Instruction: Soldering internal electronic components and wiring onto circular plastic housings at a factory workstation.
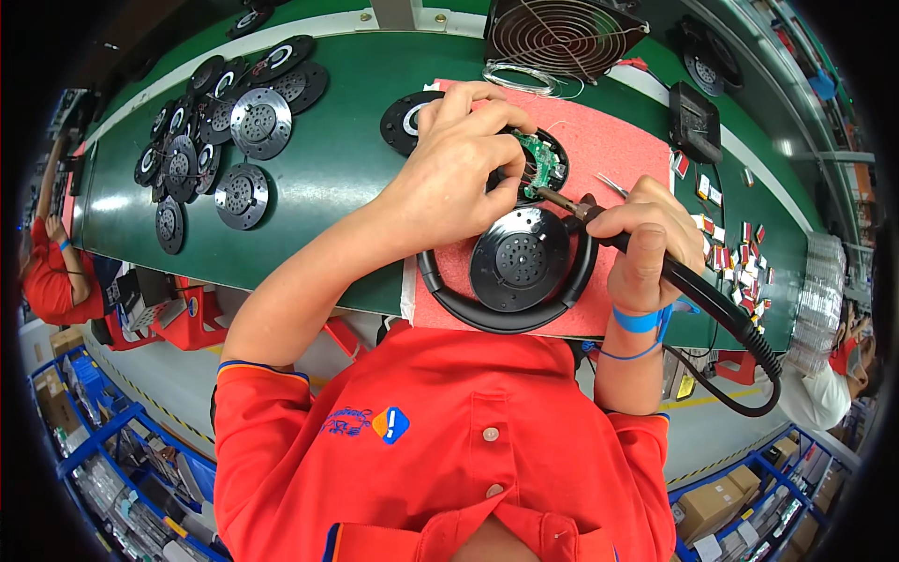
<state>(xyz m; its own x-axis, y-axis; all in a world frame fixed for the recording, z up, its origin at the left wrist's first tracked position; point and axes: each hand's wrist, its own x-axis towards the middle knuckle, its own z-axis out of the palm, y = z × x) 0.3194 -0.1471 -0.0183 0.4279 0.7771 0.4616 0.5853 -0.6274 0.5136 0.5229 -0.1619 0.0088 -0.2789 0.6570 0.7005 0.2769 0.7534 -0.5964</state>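
My right hand [655, 239] grips the dark handle of a soldering iron [698, 286]. Its metal tip reaches the lower edge of a green circuit board [541, 161] in a black headphone ear cup. Over the cup's left side, my left hand [464, 159] has its fingers bent and thumb and forefinger pinched at the board; what they hold is hidden. Just below lies a round black speaker plate with holes [520, 260], inside the curve of a black headband [468, 307]. Another black disc with a pale ring [401, 124] is partly behind my left hand.
A pink foam mat [599, 108] lies under the work on the green table [346, 187]. Several speaker discs [260, 122] are heaped at left. A caged fan [562, 37] and coiled wire [520, 80] stand behind. Small battery-like packs [744, 267] lie at right; the iron's cable [763, 407] loops there.
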